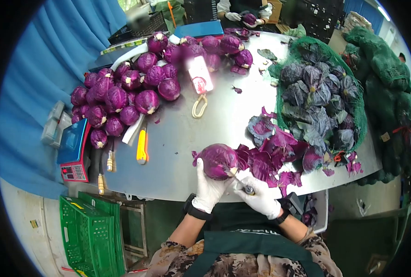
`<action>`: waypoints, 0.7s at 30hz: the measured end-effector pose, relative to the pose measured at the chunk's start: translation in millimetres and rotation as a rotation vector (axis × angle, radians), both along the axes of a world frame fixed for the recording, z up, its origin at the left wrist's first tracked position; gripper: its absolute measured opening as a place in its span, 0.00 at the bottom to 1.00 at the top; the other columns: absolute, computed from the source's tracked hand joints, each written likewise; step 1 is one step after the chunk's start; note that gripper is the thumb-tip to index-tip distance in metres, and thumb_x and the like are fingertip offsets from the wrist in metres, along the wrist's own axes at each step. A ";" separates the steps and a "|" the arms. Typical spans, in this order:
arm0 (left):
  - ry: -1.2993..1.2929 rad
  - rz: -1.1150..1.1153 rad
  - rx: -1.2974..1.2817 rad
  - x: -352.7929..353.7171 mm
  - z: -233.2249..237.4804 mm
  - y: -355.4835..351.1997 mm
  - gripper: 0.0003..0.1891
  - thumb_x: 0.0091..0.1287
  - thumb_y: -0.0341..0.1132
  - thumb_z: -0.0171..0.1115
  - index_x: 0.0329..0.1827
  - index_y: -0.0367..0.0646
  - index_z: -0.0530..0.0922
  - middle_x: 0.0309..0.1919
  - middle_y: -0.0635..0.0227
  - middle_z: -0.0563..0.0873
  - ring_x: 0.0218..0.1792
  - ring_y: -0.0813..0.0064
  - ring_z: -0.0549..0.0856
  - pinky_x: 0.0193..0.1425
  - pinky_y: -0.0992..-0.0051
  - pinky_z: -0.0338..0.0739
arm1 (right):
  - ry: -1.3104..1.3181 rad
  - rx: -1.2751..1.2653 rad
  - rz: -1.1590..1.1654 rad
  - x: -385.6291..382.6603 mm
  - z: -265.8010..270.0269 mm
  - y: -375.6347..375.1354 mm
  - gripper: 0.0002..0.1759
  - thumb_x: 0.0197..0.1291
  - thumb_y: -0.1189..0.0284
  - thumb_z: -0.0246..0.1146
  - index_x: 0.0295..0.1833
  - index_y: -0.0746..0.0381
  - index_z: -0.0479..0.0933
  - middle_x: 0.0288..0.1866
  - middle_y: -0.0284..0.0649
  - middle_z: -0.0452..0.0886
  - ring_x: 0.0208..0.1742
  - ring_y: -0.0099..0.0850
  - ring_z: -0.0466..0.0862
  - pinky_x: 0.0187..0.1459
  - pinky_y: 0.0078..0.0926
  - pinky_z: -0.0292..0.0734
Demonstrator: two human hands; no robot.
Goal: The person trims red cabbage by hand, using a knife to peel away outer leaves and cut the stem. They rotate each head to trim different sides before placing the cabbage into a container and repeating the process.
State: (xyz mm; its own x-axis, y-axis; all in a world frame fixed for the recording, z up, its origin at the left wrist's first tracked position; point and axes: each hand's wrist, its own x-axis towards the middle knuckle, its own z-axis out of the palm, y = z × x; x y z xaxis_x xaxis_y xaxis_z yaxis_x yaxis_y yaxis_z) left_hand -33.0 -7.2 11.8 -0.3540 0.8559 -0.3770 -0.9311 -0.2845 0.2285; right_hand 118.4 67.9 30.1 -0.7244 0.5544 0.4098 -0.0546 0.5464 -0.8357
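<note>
Evidently the left hand [208,190], in a white glove, was closed around the underside of one round purple-red cabbage head [218,160]. It propped the head at the near edge of the grey metal table [187,134], with the pale stem end turned rightward to meet the blade. The right hand [262,197], gloved too, was clenched on one small dark-handled knife [248,189], whose tip lay against that stem.

Just right of the head lay a heap of loose purple outer leaves [272,159]. Beyond it one open green net sack [360,115] held dull, leafy cabbages, perhaps a dozen showing.

Well apart at the far left sat a pile of glossy purple cabbages [122,94], roughly thirty (overlap forbade an exact count). Beside that pile were one yellow-handled cutter [142,147] and one red-and-blue weighing scale [74,150], the scale at the table's left edge. A green plastic crate [92,235] stood below the table. At the far side another person's gloved hands [242,17] cupped a single cabbage.
</note>
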 end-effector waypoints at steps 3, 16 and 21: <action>0.156 0.029 -0.024 -19.2 -1.7 -10.1 0.38 0.65 0.61 0.61 0.70 0.46 0.63 0.65 0.56 0.71 0.64 0.55 0.74 0.63 0.50 0.77 | -0.122 -0.389 -0.037 10.6 -9.4 5.2 0.14 0.58 0.74 0.70 0.49 0.61 0.79 0.46 0.36 0.84 0.40 0.19 0.78 0.44 0.21 0.75; 1.323 0.678 -0.652 -168.9 20.5 -70.9 0.42 0.55 0.33 0.77 0.71 0.37 0.61 0.62 0.61 0.71 0.61 0.69 0.74 0.68 0.70 0.69 | -0.245 -0.194 -0.180 27.4 -60.6 -2.9 0.03 0.60 0.77 0.66 0.37 0.65 0.78 0.25 0.34 0.77 0.25 0.19 0.71 0.28 0.21 0.68; 1.667 0.826 -1.267 -230.9 19.1 -110.5 0.47 0.46 0.45 0.82 0.67 0.35 0.65 0.59 0.53 0.75 0.61 0.59 0.76 0.66 0.64 0.70 | -0.234 -0.226 -0.197 29.4 -54.7 -13.6 0.04 0.58 0.77 0.68 0.37 0.64 0.79 0.24 0.34 0.77 0.23 0.21 0.73 0.27 0.21 0.68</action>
State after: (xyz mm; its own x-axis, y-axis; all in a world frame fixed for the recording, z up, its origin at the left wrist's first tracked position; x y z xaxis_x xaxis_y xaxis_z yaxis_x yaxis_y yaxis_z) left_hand -263.9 -117.7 30.9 -0.8756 0.0339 0.4819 0.4341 0.4927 0.7542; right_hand 147.9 54.2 -24.6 -0.6543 0.7499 0.0975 0.2396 0.3279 -0.9138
